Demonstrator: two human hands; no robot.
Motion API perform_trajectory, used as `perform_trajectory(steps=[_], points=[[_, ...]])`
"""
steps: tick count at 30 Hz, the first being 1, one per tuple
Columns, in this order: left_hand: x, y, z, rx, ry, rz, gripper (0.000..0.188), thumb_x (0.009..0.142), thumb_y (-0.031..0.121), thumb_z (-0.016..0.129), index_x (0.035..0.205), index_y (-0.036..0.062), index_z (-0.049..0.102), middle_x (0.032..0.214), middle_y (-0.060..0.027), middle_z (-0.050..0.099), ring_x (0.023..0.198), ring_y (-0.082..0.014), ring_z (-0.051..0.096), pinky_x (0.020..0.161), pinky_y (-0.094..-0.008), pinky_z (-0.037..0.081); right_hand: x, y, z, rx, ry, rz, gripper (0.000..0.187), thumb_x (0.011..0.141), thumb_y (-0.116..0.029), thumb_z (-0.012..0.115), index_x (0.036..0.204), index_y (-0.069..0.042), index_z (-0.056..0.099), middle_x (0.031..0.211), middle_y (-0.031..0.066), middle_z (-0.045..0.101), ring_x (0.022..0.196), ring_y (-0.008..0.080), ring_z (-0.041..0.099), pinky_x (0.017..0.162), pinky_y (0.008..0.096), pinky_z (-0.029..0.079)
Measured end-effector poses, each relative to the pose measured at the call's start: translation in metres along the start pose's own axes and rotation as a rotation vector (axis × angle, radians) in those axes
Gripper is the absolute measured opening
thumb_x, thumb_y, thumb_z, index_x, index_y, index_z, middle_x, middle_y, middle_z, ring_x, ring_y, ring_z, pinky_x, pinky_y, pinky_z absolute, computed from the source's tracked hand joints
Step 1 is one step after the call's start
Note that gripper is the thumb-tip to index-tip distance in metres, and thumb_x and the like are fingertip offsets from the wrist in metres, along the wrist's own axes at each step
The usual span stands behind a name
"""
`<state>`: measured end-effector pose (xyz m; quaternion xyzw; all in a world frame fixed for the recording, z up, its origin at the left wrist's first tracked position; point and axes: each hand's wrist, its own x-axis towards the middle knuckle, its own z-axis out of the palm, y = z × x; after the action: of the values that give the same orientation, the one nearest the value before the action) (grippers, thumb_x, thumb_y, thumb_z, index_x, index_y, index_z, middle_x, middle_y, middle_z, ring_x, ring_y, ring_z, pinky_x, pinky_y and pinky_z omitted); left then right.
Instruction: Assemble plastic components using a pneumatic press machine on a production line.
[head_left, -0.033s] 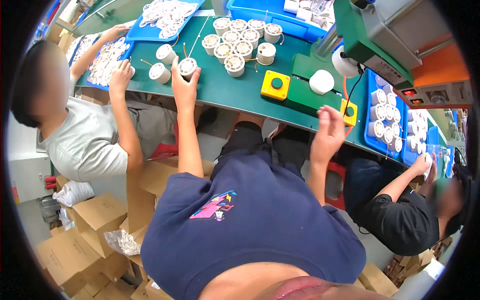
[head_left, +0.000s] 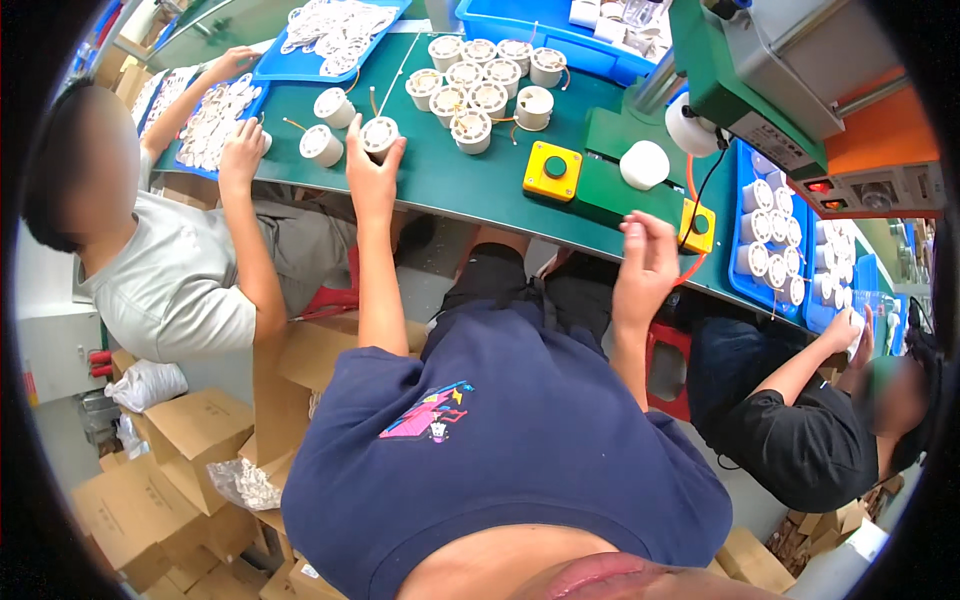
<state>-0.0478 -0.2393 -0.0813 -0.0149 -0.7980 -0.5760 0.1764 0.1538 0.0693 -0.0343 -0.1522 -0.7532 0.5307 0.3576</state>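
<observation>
My left hand has its thumb and fingers closed around a white round plastic housing at the near edge of the table; a thin orange wire sticks up from it. Two similar white housings stand just left of that hand. Off the table's front edge hovers my right hand, open and holding nothing, its fingers loosely bent. Closest to it are a yellow box with a green push button and a white cup-shaped piece seated on the green press base.
Several white housings with orange wires cluster mid-table. A second yellow button box stands beside the press base. The press head overhangs it. Blue trays hold more housings. Co-workers sit left and right; cardboard boxes lie behind.
My right hand has shifted slightly left and down, away from the right-hand button box. My left hand keeps its hold on the housing, almost unmoved.
</observation>
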Motion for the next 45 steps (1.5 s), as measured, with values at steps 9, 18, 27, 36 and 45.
perform_trajectory(steps=[9, 18, 27, 36, 45], points=[[-0.055, 0.021, 0.021, 0.042, -0.042, -0.01, 0.079, 0.086, 0.02, 0.084, 0.15, 0.0, 0.043, 0.135, -0.0215, 0.062, 0.124, -0.0314, 0.062, 0.106, -0.0399, 0.047, 0.08, -0.026, 0.096, -0.51, -0.396, -0.468, 0.04, 0.088, -0.02, 0.076, 0.121, -0.003, 0.06, 0.121, 0.0163, 0.061, 0.093, 0.0304, 0.068, 0.078, 0.0408, 0.058], [-0.092, 0.059, 0.031, 0.086, -0.08, -0.024, 0.084, 0.086, 0.016, 0.084, 0.155, 0.0057, 0.038, 0.137, -0.0226, 0.061, 0.124, -0.0329, 0.064, 0.105, -0.042, 0.049, 0.152, 0.014, 0.164, -0.987, -0.828, -0.338, 0.051, 0.086, -0.022, 0.072, 0.133, -0.01, 0.058, 0.131, 0.0289, 0.056, 0.097, 0.041, 0.072, 0.086, 0.0476, 0.06], [-0.096, 0.053, 0.042, 0.116, -0.143, 0.119, 0.082, 0.085, 0.019, 0.084, 0.153, 0.0052, 0.039, 0.136, -0.0225, 0.054, 0.122, -0.0399, 0.057, 0.105, -0.0456, 0.046, 0.134, -0.026, 0.136, -0.509, -0.583, -0.314, 0.059, 0.078, -0.025, 0.075, 0.133, -0.01, 0.06, 0.126, 0.0242, 0.049, 0.106, 0.0449, 0.064, 0.098, 0.0448, 0.055], [-0.093, 0.047, 0.036, 0.061, -0.207, 0.155, 0.078, 0.085, 0.02, 0.084, 0.148, 0.0025, 0.043, 0.137, -0.0198, 0.052, 0.125, -0.0364, 0.055, 0.106, -0.0448, 0.046, 0.133, 0.002, 0.14, -0.492, -0.645, -0.246, 0.066, 0.078, -0.021, 0.075, 0.137, -0.011, 0.047, 0.128, 0.0223, 0.049, 0.106, 0.0421, 0.064, 0.095, 0.0462, 0.055], [-0.092, 0.04, 0.035, 0.013, -0.234, 0.035, 0.079, 0.084, 0.018, 0.085, 0.148, -0.0001, 0.043, 0.139, -0.0225, 0.056, 0.127, -0.0338, 0.058, 0.107, -0.0421, 0.046, 0.137, 0.017, 0.15, -0.51, -0.489, -0.335, 0.046, 0.08, -0.02, 0.08, 0.114, 0.0, 0.058, 0.123, 0.0263, 0.054, 0.103, 0.0441, 0.065, 0.094, 0.0487, 0.055]])
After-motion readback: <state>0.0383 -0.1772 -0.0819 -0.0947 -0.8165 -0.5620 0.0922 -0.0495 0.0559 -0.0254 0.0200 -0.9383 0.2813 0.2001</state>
